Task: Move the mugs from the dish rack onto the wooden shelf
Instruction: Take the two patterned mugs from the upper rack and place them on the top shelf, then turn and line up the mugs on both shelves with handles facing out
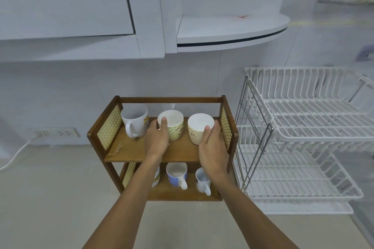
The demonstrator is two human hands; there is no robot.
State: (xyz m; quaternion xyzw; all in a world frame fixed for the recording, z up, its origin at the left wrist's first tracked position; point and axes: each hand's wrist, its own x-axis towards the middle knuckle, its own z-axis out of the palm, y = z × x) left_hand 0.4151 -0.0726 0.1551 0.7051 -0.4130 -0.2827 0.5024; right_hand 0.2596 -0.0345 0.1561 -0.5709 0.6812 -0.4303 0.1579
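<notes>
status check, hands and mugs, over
Left hand gripping green patterned mug, right hand gripping cream mug, both on wooden shelf top tier. Dish rack empty. Nothing blocking.

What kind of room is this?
Most likely a home kitchen: a white dish rack stands on the counter beside a wooden shelf of mugs, with wall cupboards overhead.

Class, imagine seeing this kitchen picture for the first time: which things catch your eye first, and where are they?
Two bare arms reach to the wooden shelf at the centre, the left hand gripping a green patterned mug and the right hand a cream mug on its top tier. To the right stands a white dish rack with no mugs visible in it.
</notes>
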